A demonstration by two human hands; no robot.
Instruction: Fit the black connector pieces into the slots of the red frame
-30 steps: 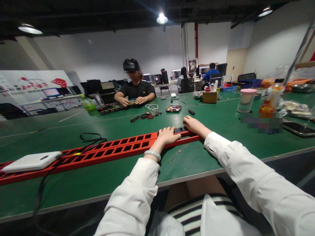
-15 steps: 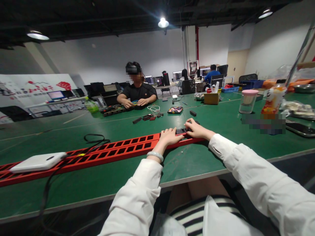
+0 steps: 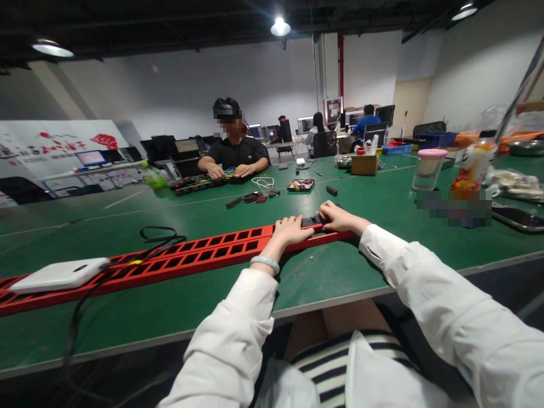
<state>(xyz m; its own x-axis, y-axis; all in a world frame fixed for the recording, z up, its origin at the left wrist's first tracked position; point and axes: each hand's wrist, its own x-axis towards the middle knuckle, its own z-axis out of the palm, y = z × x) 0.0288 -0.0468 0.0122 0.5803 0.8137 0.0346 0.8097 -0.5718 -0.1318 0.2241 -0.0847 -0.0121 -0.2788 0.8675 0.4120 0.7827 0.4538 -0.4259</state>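
A long red slotted rail [image 3: 204, 249] lies across the green table [image 3: 382, 198]. Near its right end sits a small black block [image 3: 312, 220] in the rail. My left hand [image 3: 291, 230] rests palm down on the rail, fingertips touching the block's left end. My right hand [image 3: 338, 217] lies over the rail's right end, fingers curled against the block's right side. Both arms wear white sleeves, and a pale bangle [image 3: 264, 262] circles my left wrist.
A white flat device [image 3: 57, 274] with a black cable [image 3: 157, 237] lies on the rail's left part. Loose black blocks [image 3: 250, 199], a small tray [image 3: 300, 185], a pink-lidded jar [image 3: 427, 170] and a phone [image 3: 516, 218] stand farther off. A person [image 3: 233, 150] works opposite.
My right hand has slid slightly left and curled onto the black block; my left hand stays on the rail. The view shifted a little.
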